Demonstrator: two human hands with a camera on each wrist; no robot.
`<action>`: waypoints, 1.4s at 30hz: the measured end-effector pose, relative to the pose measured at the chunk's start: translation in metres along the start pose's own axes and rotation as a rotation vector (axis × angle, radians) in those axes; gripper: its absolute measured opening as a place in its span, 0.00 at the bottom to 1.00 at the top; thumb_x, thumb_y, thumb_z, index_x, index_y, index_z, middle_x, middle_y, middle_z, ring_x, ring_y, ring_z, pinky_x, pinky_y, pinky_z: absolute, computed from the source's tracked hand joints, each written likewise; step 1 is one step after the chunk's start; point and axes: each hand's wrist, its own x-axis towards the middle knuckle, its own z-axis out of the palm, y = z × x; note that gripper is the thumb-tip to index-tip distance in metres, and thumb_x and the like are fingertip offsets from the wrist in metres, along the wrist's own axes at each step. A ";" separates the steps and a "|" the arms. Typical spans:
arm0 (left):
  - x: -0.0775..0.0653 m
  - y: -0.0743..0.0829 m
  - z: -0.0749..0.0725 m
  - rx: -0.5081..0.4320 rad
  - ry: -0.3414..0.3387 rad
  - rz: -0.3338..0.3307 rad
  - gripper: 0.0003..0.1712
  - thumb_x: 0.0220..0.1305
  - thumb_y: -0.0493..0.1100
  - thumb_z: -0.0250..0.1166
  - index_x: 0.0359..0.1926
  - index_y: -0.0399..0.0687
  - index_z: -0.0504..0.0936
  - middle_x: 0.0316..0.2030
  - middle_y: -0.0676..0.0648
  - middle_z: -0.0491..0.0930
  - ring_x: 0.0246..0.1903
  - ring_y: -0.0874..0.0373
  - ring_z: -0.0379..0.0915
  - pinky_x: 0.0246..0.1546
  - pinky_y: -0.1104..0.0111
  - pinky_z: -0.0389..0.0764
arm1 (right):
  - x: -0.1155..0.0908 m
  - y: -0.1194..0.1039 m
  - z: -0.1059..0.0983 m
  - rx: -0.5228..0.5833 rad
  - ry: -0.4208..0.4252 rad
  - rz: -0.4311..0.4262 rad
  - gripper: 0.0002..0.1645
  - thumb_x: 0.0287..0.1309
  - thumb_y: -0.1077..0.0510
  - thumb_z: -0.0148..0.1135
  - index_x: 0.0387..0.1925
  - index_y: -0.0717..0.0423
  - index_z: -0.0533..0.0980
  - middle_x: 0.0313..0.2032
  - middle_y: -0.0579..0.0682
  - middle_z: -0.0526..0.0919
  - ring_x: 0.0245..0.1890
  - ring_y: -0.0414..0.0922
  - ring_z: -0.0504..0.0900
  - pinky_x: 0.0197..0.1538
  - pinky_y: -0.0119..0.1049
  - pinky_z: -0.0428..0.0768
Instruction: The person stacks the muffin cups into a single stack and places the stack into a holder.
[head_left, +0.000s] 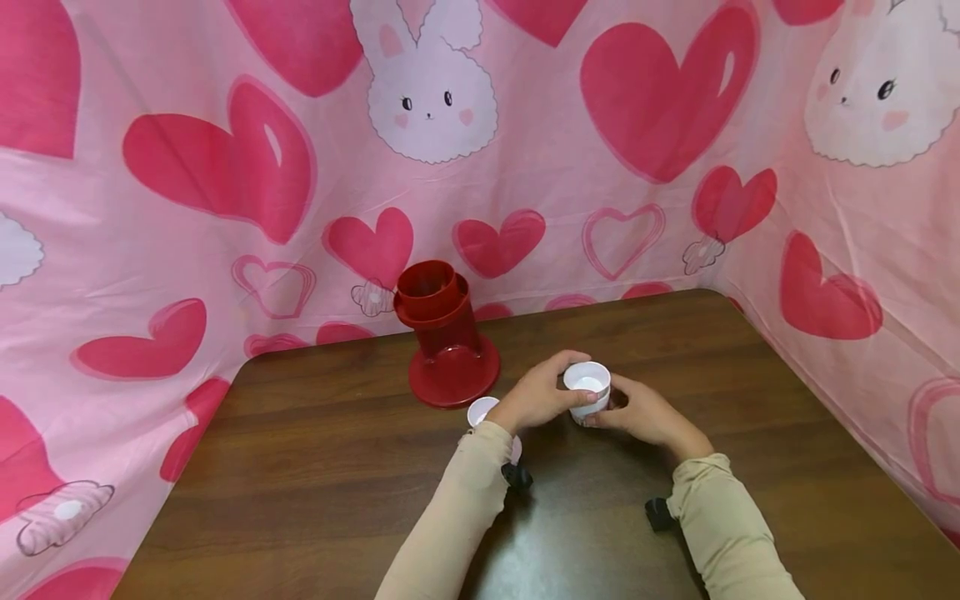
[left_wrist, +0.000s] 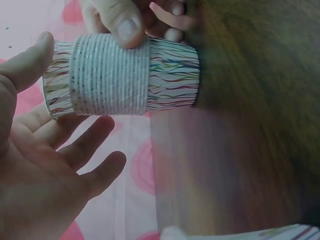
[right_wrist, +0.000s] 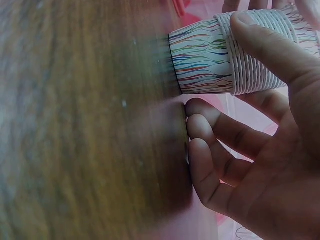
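A stack of white paper cups [head_left: 587,377] with thin coloured wavy lines stands on the table, its many rims layered close together. My left hand [head_left: 543,392] pinches the uppermost cup [left_wrist: 57,80] near its rim, thumb on one side and fingers on the other. Lower down, my right hand [head_left: 648,412] holds the stack at the layered rims, its thumb across them. The last fingers of the right hand are bent close to the table in the right wrist view. Another white cup [head_left: 481,409] is beside my left forearm, partly hidden by it.
A red plastic stand [head_left: 453,375] with a round base and ringed top is at the back of the brown wooden table [head_left: 330,467]. Beside the left sleeve, a pale round rim [head_left: 516,451] shows. Pink heart-and-rabbit cloth [head_left: 555,150] hangs behind and at the sides.
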 end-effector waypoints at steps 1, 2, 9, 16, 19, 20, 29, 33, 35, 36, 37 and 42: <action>0.000 -0.001 0.000 0.001 -0.001 0.005 0.32 0.60 0.51 0.75 0.64 0.57 0.75 0.54 0.56 0.78 0.51 0.60 0.72 0.57 0.60 0.74 | 0.000 0.000 0.000 -0.001 -0.001 0.001 0.38 0.51 0.46 0.78 0.59 0.60 0.76 0.42 0.52 0.81 0.41 0.50 0.75 0.45 0.45 0.74; 0.000 -0.001 0.001 0.003 -0.001 0.010 0.32 0.61 0.51 0.75 0.65 0.57 0.75 0.54 0.56 0.78 0.51 0.60 0.72 0.57 0.61 0.74 | 0.000 -0.001 0.000 -0.005 0.000 0.004 0.39 0.51 0.45 0.78 0.59 0.60 0.76 0.43 0.53 0.81 0.42 0.50 0.75 0.45 0.46 0.74; -0.001 -0.005 0.001 0.039 -0.008 0.019 0.35 0.61 0.52 0.74 0.67 0.54 0.74 0.58 0.54 0.78 0.54 0.60 0.72 0.60 0.60 0.73 | 0.000 -0.002 0.002 -0.006 -0.003 0.011 0.41 0.51 0.45 0.78 0.61 0.61 0.75 0.47 0.55 0.82 0.44 0.52 0.76 0.49 0.49 0.74; -0.003 -0.007 0.001 0.122 -0.028 -0.027 0.38 0.62 0.56 0.72 0.70 0.58 0.72 0.63 0.56 0.75 0.60 0.59 0.71 0.63 0.54 0.71 | -0.001 -0.001 0.002 0.014 -0.004 0.007 0.39 0.51 0.46 0.78 0.60 0.60 0.75 0.45 0.53 0.81 0.44 0.52 0.76 0.47 0.48 0.74; -0.004 -0.006 0.001 0.145 -0.029 -0.037 0.38 0.62 0.57 0.72 0.71 0.59 0.72 0.63 0.56 0.75 0.59 0.60 0.71 0.62 0.54 0.71 | -0.002 0.000 0.001 0.013 -0.006 0.003 0.38 0.52 0.46 0.78 0.60 0.60 0.75 0.45 0.53 0.80 0.43 0.51 0.75 0.46 0.46 0.74; -0.004 -0.005 0.001 0.153 -0.029 -0.042 0.38 0.62 0.57 0.72 0.71 0.59 0.72 0.63 0.56 0.75 0.59 0.60 0.71 0.62 0.55 0.72 | -0.002 0.000 0.001 0.012 -0.006 0.002 0.38 0.52 0.46 0.78 0.59 0.59 0.75 0.44 0.52 0.80 0.43 0.51 0.75 0.46 0.46 0.74; -0.006 0.000 0.001 0.257 -0.051 -0.041 0.39 0.64 0.58 0.70 0.74 0.62 0.69 0.68 0.57 0.71 0.66 0.60 0.66 0.66 0.57 0.66 | -0.004 0.002 0.001 0.012 0.001 -0.010 0.38 0.52 0.47 0.78 0.60 0.60 0.75 0.46 0.53 0.81 0.44 0.52 0.76 0.48 0.49 0.74; -0.018 -0.002 -0.010 0.280 -0.044 -0.003 0.37 0.69 0.55 0.66 0.75 0.62 0.66 0.71 0.56 0.67 0.69 0.59 0.62 0.68 0.57 0.63 | -0.003 0.002 0.003 0.010 -0.006 0.014 0.41 0.52 0.46 0.78 0.63 0.61 0.74 0.48 0.55 0.81 0.46 0.53 0.76 0.52 0.53 0.74; -0.026 -0.002 -0.018 0.272 -0.023 -0.002 0.35 0.70 0.53 0.65 0.75 0.61 0.67 0.71 0.55 0.67 0.70 0.57 0.62 0.69 0.57 0.63 | -0.002 0.001 0.003 0.011 -0.008 0.026 0.42 0.52 0.46 0.78 0.63 0.61 0.73 0.48 0.55 0.81 0.47 0.53 0.76 0.53 0.54 0.73; -0.031 -0.002 -0.023 0.265 -0.013 -0.008 0.33 0.71 0.51 0.64 0.74 0.61 0.68 0.70 0.55 0.68 0.69 0.57 0.63 0.68 0.56 0.63 | -0.002 0.001 0.003 0.008 -0.007 0.031 0.42 0.51 0.46 0.79 0.63 0.61 0.73 0.48 0.55 0.82 0.47 0.54 0.76 0.53 0.54 0.73; -0.035 -0.002 -0.028 0.261 -0.003 -0.014 0.32 0.71 0.49 0.64 0.74 0.60 0.69 0.70 0.54 0.69 0.69 0.55 0.63 0.68 0.55 0.64 | -0.001 0.000 0.003 0.004 -0.007 0.032 0.42 0.51 0.46 0.79 0.63 0.61 0.73 0.48 0.55 0.82 0.47 0.54 0.76 0.53 0.54 0.73; -0.057 -0.008 -0.057 0.306 0.030 -0.066 0.28 0.70 0.42 0.63 0.70 0.55 0.74 0.67 0.49 0.72 0.67 0.50 0.65 0.67 0.52 0.65 | 0.000 -0.001 0.002 0.007 0.001 0.032 0.42 0.50 0.46 0.79 0.62 0.61 0.74 0.47 0.54 0.82 0.47 0.53 0.77 0.53 0.52 0.74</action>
